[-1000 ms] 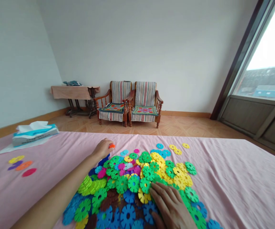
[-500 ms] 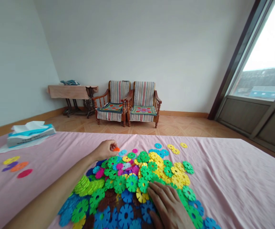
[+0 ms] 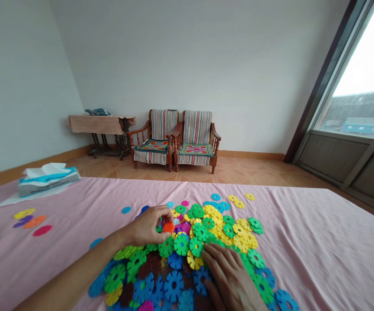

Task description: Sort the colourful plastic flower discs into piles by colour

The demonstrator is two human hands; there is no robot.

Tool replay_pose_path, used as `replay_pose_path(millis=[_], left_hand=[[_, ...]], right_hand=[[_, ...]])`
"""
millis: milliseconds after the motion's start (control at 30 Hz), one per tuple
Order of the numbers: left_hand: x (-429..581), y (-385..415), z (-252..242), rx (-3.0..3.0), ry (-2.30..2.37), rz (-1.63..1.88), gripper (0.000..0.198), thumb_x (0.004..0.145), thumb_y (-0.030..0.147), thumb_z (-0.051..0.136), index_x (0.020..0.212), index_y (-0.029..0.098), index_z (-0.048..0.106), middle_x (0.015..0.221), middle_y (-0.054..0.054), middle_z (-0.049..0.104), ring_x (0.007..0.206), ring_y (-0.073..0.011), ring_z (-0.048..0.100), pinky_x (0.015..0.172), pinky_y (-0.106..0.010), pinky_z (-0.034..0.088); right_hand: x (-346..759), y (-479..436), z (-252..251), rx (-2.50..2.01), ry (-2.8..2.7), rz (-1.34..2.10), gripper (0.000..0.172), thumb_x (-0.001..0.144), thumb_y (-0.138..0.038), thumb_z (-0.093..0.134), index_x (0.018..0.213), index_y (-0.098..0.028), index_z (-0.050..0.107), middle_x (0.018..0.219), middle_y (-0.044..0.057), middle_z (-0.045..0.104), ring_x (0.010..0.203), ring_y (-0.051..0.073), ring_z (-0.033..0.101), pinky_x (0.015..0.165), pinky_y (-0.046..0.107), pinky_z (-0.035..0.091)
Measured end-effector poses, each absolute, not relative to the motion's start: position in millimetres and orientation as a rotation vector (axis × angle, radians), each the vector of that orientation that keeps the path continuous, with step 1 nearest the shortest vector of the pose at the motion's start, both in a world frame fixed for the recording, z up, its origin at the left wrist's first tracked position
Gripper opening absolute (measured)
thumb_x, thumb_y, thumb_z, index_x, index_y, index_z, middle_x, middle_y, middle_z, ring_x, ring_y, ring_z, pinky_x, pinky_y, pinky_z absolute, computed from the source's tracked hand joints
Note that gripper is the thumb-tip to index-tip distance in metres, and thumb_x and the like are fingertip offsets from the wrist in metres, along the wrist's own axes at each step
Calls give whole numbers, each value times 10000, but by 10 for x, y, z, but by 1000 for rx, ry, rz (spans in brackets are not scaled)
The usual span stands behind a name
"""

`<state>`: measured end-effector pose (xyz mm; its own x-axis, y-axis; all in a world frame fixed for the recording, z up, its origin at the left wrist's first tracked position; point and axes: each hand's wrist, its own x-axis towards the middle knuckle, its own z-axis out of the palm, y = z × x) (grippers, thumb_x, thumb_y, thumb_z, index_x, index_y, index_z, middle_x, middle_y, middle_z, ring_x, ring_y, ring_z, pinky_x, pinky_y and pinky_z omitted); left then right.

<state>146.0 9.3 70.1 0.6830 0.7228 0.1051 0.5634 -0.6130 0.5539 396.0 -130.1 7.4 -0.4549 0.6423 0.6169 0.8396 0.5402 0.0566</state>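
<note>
My left hand (image 3: 149, 226) is curled over the far left part of a pile of notched plastic discs, its fingers closed around an orange notched disc (image 3: 168, 227). My right hand (image 3: 227, 273) lies flat on the near right part of the pile, fingers stretched out over green and blue discs. Close to its fingertips are a green disc (image 3: 196, 246) and a yellow disc (image 3: 193, 261). Blue discs (image 3: 174, 286) fill the near middle, and yellow discs (image 3: 241, 239) gather at the right. My left hand covers some of the discs beneath it.
A pink cloth (image 3: 319, 246) covers the table. At the left stands a tissue pack (image 3: 49, 179), with a yellow disc (image 3: 24, 213) and a red disc (image 3: 42, 230) in a small group nearby. Two wooden armchairs (image 3: 197, 129) and a cloth-covered sewing table (image 3: 96, 124) are by the wall.
My left hand has moved nearer and to the right with the orange disc, from the pile's far edge to over the pile. My right hand stays nearly in place.
</note>
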Motion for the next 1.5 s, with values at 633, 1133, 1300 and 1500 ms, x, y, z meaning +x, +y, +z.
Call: replay_pose_path(millis=[633,1133,1300,1500], left_hand=[[1428,-141,750,2448,887,472,268,685,230,684,950,233,647,967,-15,644,943,-207,566,858,-274,411],[1352,-146,669,2491,784,494,205,829,332,650,1007,240,694,1006,-26,677,987,-199,580,894,-301,421],[1396,-198,676,2463,778,495,196,855,355,621,998,243,694,982,-21,679,956,-187,593,861,-288,432],[1376,-114,649,2422,839,629,196,904,343,551,923,215,698,908,-19,687,893,-163,610,823,-264,439]], right_hand=[[3974,-1285,74,-1197,-2343,-655,389,874,-349,545,1219,-173,586,1204,47,661,1041,207,631,831,320,503],[4521,-735,213,-1626,-2048,-368,392,922,-387,446,1237,-169,533,1225,127,599,1128,268,534,924,432,434],[5132,-4,152,-2300,-1655,-173,598,877,-546,406,1292,-126,500,1280,165,555,1178,335,486,947,474,379],[5346,407,143,-2521,-1423,36,669,861,-587,312,1355,-162,462,1308,182,524,1195,390,462,925,550,351]])
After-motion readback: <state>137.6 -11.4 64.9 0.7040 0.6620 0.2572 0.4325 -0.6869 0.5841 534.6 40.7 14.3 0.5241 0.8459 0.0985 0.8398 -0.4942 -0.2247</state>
